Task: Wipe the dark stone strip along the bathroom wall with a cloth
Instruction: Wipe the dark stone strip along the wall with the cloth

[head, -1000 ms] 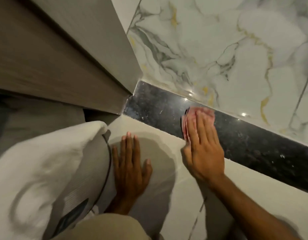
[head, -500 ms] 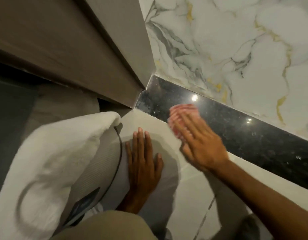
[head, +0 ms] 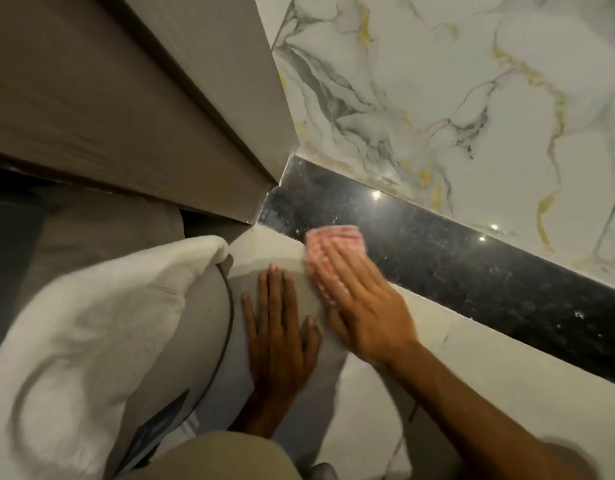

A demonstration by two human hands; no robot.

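The right hand, fingers straight and together, presses the pink cloth apparently half off the dark stone strip's lower edge, so its speckled corner end may go unwiped.

Wall: white marble-look tile, glossy, veined in grey and gold. Woodwork: taupe wood-grain panel, upper left, which met the wall at a corner. Floor: pale tile, which showed a thin joint line.
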